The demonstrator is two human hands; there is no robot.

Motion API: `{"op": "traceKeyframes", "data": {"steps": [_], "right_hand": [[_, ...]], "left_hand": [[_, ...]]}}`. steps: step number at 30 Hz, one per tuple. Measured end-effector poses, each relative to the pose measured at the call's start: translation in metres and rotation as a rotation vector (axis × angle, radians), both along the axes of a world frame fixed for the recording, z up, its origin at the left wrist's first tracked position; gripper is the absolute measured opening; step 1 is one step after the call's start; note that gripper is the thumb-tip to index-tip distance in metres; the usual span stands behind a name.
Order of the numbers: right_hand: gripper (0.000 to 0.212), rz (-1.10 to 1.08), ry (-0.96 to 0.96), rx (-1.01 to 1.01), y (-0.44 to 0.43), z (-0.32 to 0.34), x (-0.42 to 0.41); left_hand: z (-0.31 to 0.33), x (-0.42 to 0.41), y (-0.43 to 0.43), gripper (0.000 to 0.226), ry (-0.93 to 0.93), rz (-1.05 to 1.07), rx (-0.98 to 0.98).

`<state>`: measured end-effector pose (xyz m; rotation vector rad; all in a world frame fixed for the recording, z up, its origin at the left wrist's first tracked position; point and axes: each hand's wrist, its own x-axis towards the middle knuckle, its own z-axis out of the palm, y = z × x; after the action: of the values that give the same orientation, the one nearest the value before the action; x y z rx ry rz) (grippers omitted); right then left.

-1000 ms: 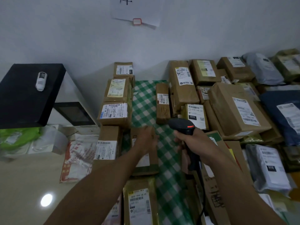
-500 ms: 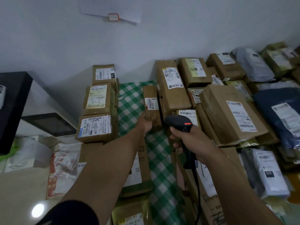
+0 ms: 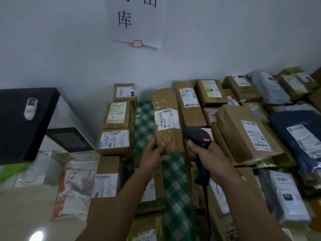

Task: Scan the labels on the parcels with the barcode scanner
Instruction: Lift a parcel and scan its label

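Your left hand [image 3: 152,153] grips the long brown taped parcel [image 3: 166,119] by its bottom end, upright, label toward you. Your right hand [image 3: 206,153] holds the black handheld scanner [image 3: 198,136] just right of it, so swing left.

the wall sheet [image 3: 135,23] reads "库"; handwritten "3-1" marks a yellowish parcel label [image 3: 116,113]; other print is blurred.
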<state>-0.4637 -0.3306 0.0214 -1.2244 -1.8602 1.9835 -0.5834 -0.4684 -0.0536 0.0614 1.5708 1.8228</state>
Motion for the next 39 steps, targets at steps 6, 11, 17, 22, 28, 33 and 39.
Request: {"op": "traceKeyframes", "data": {"steps": [6,11,17,22,28,33,39], "right_hand": [[0.018,-0.067,0.159,0.121,-0.035,0.032,0.005],[0.018,-0.055,0.266,0.056,-0.068,0.057,0.018],[0.034,0.001,0.245,0.139,-0.086,0.076,0.032],[0.030,0.097,0.216,0.270,-0.084,0.090,0.050],[0.038,0.323,0.142,0.396,-0.088,0.110,0.065],[0.041,0.404,0.083,0.502,-0.094,0.113,0.066],[0.028,0.481,0.082,0.490,-0.104,0.118,0.065]], "left_hand": [[0.058,0.047,-0.058,0.041,0.217,-0.062,0.050],[0.092,0.058,-0.080,0.051,0.184,-0.021,0.025],[0.122,0.055,-0.096,0.066,0.232,0.006,-0.003],[0.139,0.041,-0.109,0.068,0.429,-0.027,-0.164],[0.157,0.007,-0.119,0.057,0.591,-0.224,-0.313],[0.167,-0.017,-0.121,0.049,0.682,-0.363,-0.459],[0.162,-0.026,-0.126,0.040,0.743,-0.398,-0.518]]}}
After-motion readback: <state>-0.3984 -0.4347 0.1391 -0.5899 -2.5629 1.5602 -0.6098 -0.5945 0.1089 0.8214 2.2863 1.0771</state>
